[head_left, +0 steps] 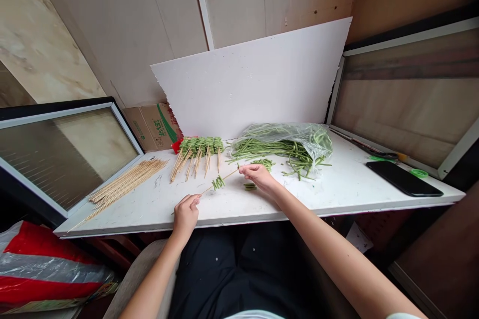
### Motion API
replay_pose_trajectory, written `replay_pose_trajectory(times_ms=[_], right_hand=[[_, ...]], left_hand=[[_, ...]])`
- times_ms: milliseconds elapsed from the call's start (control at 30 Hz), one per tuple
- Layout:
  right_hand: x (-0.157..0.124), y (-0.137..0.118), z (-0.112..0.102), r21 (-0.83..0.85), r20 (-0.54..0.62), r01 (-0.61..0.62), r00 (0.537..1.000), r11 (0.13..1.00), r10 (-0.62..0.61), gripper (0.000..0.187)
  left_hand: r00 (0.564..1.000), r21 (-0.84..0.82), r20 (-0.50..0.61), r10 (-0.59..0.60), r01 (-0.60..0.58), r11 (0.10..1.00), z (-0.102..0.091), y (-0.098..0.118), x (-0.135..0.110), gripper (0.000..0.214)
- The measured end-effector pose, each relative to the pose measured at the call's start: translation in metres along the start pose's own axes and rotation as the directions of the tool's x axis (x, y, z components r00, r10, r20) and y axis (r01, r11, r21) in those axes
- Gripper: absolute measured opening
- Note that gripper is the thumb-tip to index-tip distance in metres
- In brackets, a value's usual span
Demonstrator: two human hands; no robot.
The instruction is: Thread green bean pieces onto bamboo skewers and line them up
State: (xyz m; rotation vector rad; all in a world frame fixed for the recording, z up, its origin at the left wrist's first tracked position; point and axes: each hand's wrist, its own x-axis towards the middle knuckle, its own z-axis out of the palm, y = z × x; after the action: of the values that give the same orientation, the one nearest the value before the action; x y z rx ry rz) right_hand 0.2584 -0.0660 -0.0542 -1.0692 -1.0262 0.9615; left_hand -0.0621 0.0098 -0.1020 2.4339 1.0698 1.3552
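Beans (270, 148) fill plastic bag (322, 135); left hand (186, 217) and right hand (258, 175) pinch one skewer (225, 177).

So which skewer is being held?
The skewer with a bean cluster, left hand at its base, right hand at its tip; bare pile and finished row lie flat.

Green bean pieces (218, 182) on pale wooden skewer (224, 178), white marbled tabletop (337, 189), black flat phone (404, 178), red-and-white plastic bag (41, 264), brown cardboard box with green print (153, 126).
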Motion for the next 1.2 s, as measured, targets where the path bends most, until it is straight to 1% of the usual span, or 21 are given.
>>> replay_pose_trajectory(times_ms=[300,533,700,833,933,1200], right_hand=[[0.002,0.006,0.0,-0.014,0.006,0.028,1.0,1.0,-0.028,0.034],[0.001,0.001,0.003,-0.011,0.008,0.067,0.998,0.998,-0.066,0.032],[-0.006,-0.01,0.01,0.035,-0.047,0.03,0.998,0.999,-0.029,0.038],[-0.012,-0.016,0.017,0.104,-0.068,-0.021,0.997,0.994,0.028,0.036],[-0.013,-0.015,0.023,0.137,-0.094,0.01,0.996,0.99,0.003,0.034],[-0.012,-0.006,0.037,0.112,-0.186,0.077,0.981,0.991,-0.055,0.033]], left_hand=[[1.0,0.004,0.013,-0.011,0.011,1.0,0.001,-0.002,-0.001,0.044],[1.0,-0.006,0.01,-0.018,0.018,1.0,0.001,-0.001,-0.002,0.044],[1.0,-0.043,-0.023,-0.018,0.017,0.999,0.0,0.004,-0.001,0.037],[0.994,-0.051,-0.066,-0.087,0.084,0.995,0.0,0.006,-0.002,0.026],[0.991,-0.048,-0.068,-0.112,0.109,0.993,0.001,0.005,-0.003,0.019],[0.99,-0.016,-0.068,-0.124,0.123,0.992,0.002,0.0,-0.006,0.02]])
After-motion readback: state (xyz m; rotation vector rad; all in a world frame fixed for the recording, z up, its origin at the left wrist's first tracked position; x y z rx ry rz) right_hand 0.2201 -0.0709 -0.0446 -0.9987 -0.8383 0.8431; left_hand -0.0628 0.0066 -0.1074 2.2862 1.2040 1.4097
